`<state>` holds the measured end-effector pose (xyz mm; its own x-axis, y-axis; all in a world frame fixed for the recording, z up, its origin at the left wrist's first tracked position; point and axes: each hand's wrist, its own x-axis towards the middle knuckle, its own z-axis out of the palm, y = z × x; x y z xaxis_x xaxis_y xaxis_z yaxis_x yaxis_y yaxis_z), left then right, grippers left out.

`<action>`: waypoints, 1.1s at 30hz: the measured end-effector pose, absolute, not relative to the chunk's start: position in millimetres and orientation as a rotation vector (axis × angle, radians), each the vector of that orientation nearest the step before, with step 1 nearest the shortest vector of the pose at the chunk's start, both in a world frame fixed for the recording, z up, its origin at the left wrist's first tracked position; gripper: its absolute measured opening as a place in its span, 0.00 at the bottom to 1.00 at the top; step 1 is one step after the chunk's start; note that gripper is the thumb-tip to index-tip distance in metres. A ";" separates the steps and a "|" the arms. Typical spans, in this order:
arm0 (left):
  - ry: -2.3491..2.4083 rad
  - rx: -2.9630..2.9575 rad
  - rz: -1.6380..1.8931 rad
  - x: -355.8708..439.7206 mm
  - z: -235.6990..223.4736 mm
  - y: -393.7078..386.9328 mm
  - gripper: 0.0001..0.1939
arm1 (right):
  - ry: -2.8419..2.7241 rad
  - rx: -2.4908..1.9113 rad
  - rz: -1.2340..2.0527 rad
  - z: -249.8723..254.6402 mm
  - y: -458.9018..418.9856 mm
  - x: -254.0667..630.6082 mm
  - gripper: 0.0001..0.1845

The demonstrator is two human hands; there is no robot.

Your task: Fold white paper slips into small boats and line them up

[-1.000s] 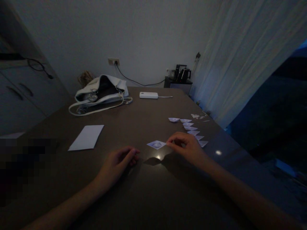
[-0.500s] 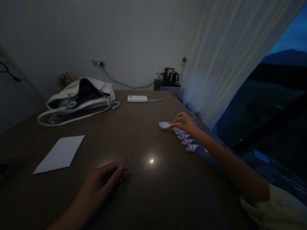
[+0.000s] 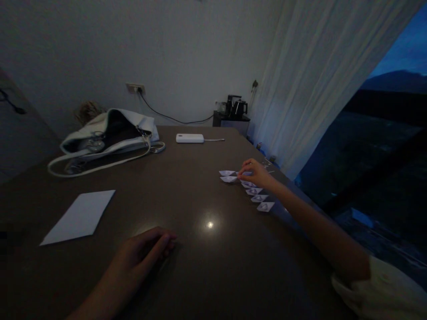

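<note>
clearly, the right hand (image 3: 256, 173) has its thumb and fingers pinched together on the right-hand tip of a folded paper boat (image 3: 228, 179), toward the far right part of the brown counter (image 3: 196, 191); whether the boat's underside touches the surface, i cannot tell. just behind it sits a second boat (image 3: 227, 173), close alongside and pointing the same way. nearer the person, more white boats (image 3: 254, 191) run in a slanting row, and the hand partly covers the far end of that row. a few paper scraps (image 3: 267, 166) lie just past the hand.

the left hand (image 3: 143, 253) rests on the counter, its fingers loosely curled inward; i cannot tell whether they are fully closed. nearest to it is a white sheet of paper (image 3: 80, 217). farther back are a white bag (image 3: 147, 123) and a white power bank (image 3: 189, 138).
</note>
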<state>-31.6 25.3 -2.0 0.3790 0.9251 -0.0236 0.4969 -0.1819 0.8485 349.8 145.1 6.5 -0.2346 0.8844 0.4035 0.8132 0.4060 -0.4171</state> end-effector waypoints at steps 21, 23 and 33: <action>1.226 1.817 0.688 -27.9 4.0 21.1 0.16 | -2.254 -1.290 0.044 28.5 93.2 286.6 0.06; 1.221 1.848 0.689 -26.2 6.7 19.2 0.15 | -2.347 -1.226 0.141 27.3 73.4 267.5 0.07; 1.733 2.560 0.249 -116.7 51.2 63.8 0.14 | -2.500 -1.116 0.360 -3.9 30.9 238.9 0.14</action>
<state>-116.7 63.8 51.2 0.3628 0.9254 0.1101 0.9189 -0.3748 0.1228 238.9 30.9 -3.9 -0.6135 0.7540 0.2347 0.6570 0.6523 -0.3780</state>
